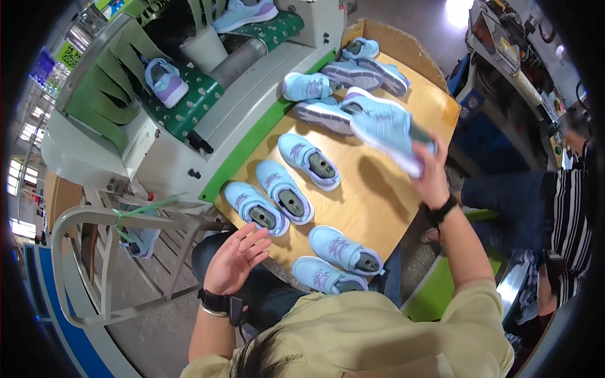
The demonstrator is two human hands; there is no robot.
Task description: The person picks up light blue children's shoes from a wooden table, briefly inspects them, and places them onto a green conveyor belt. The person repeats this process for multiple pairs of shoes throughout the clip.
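My right hand [430,174] holds a light blue child's shoe [384,126] by its heel end, lifted above the wooden table [372,195]. My left hand [236,259] hangs open with fingers spread near the table's front left corner, closest to a light blue shoe [255,208] on a grey last. Two more such shoes [283,191] [309,161] lie in a row beside it, and two others [345,250] [329,276] lie at the front edge.
Several more blue shoes [328,101] lie at the table's far end. A conveyor machine with green dotted belt [189,104] carries a lilac shoe [165,82] and another shoe [244,12]. A person in a striped top [567,220] sits at the right. A metal frame [94,252] stands at the left.
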